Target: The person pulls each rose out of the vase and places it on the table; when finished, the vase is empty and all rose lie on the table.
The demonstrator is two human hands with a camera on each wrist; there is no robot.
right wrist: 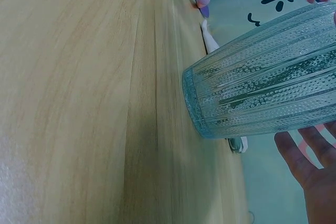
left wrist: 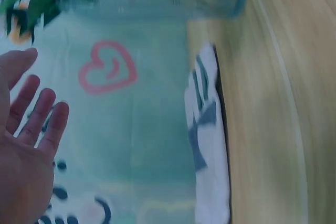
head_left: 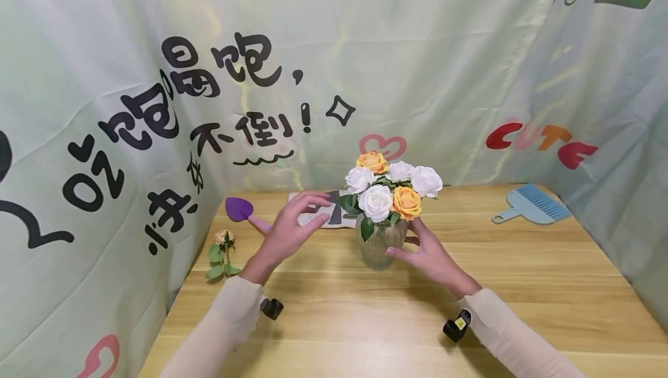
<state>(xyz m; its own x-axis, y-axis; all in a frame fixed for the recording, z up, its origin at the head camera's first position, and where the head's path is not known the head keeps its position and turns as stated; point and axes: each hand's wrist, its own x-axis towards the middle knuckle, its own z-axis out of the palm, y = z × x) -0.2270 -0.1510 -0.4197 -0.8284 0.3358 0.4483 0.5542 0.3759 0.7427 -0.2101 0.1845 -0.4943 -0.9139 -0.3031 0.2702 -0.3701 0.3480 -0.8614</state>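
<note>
A ribbed glass vase point(head_left: 377, 247) stands on the wooden table, holding several white roses point(head_left: 376, 203) and orange roses point(head_left: 407, 203) with green leaves. My right hand point(head_left: 432, 255) holds the vase from its right side, thumb in front and fingers partly hidden behind it. In the right wrist view the textured glass vase point(right wrist: 262, 82) shows close up, with the fingers along its side. To the left of the vase, my left hand point(head_left: 292, 224) hovers in the air, apart from the glass. Its fingers point(left wrist: 39, 111) are loosely spread and hold nothing.
Behind the hands lies a folded white and grey cloth point(head_left: 339, 218). A purple toy shovel point(head_left: 239, 209) and a loose pale orange rose point(head_left: 224, 237) lie at the table's left. Far right is a light blue dustpan point(head_left: 537, 204). Printed fabric point(head_left: 417, 65) walls the table in.
</note>
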